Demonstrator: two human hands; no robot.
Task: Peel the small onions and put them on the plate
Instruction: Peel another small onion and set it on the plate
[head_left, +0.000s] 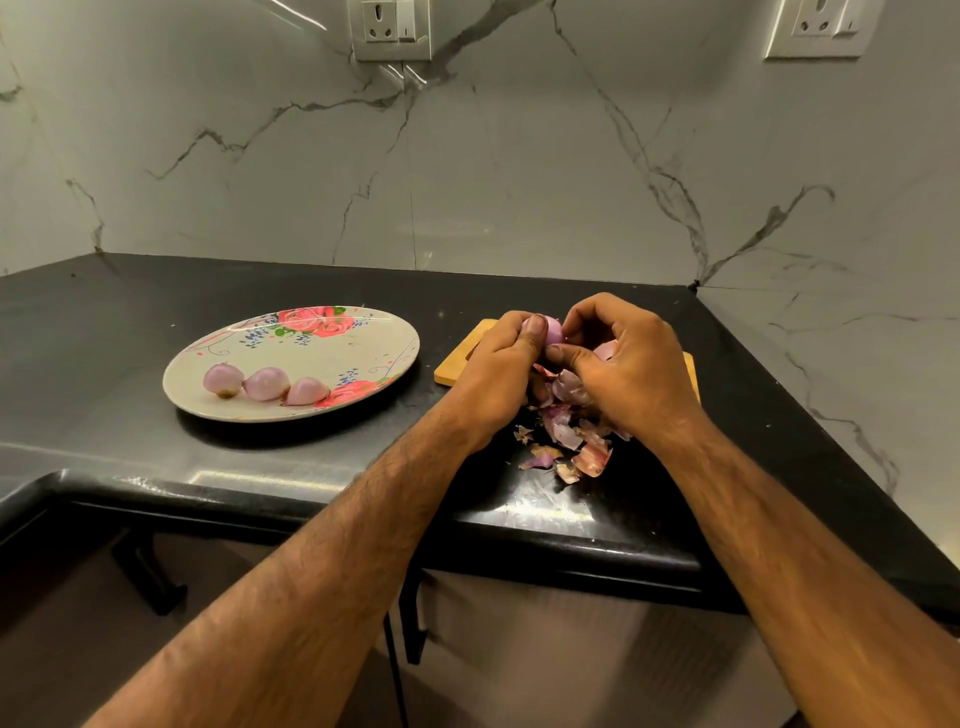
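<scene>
- Small pale-purple onion (551, 330): it sits between the two hands, raised above the light wooden cutting board (451, 370), its smooth top showing between the fingertips.
- The left hand (501, 364) grips the onion with curled fingers, the thumb pressed against its near side.
- The right hand (623, 358) curls round the onion's other side, thumb and fingertips pinching at it; whether they hold a strip of skin I cannot tell.
- Loose pink and brown onion skins (569, 441) lie heaped beneath the hands, spilling off the board onto the glossy black stone counter (156, 312).
- Well to the left, the oval white plate with red roses (363, 322) holds three peeled onions (267, 383) in a row near its front edge.
- Step in hand, as I judge it: stripping this fourth onion; it looks nearly bare.
- The next move calls for clearing any last scrap of skin, then carrying the onion left to a bare part of the plate.
</scene>
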